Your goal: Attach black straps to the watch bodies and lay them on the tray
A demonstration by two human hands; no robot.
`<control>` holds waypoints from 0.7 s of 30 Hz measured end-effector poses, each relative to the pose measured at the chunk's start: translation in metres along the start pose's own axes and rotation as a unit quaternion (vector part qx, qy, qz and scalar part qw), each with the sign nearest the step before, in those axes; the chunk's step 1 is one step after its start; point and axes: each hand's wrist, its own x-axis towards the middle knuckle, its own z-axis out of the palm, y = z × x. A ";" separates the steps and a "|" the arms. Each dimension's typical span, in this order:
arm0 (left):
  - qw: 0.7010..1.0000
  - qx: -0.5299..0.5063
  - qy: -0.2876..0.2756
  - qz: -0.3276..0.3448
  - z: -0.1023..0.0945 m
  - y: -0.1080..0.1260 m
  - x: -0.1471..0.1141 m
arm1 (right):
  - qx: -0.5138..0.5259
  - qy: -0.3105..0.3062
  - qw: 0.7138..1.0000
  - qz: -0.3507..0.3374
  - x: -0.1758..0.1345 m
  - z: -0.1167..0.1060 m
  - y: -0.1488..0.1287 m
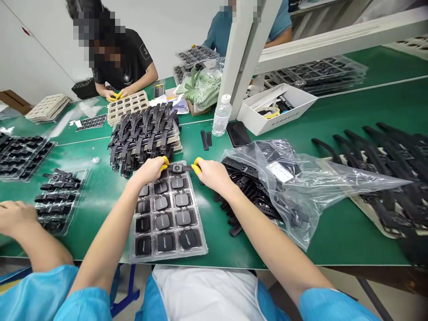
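A black smartwatch with its strap stretched out sideways is held over the far end of a clear plastic tray. My left hand, with yellow covers on the fingertips, pinches the strap at the watch's left. My right hand, also in yellow fingertip covers, pinches the strap's right end. Dark square watch bodies sit in rows in the tray's compartments. Just beyond my left hand rises a stack of trays laden with strapped watches. To the right of my right hand lie loose black straps, partly under a clear plastic bag.
A water bottle, a phone and a white box stand near a white post. More straps lie at the right. Co-workers sit opposite; another person's arm rests at the left beside a watch tray.
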 end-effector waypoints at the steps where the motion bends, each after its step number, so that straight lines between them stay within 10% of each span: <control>1: 1.000 0.005 0.008 0.001 0.005 0.000 0.001 | -0.014 -0.004 1.000 0.002 0.002 -0.001 0.001; 7: 0.992 0.035 0.111 -0.043 0.021 0.011 -0.025 | -0.032 0.091 0.995 -0.016 -0.023 -0.009 0.044; 21: 0.989 0.140 -0.003 -0.053 0.006 0.019 -0.039 | -0.105 0.007 0.989 -0.100 -0.036 0.007 0.054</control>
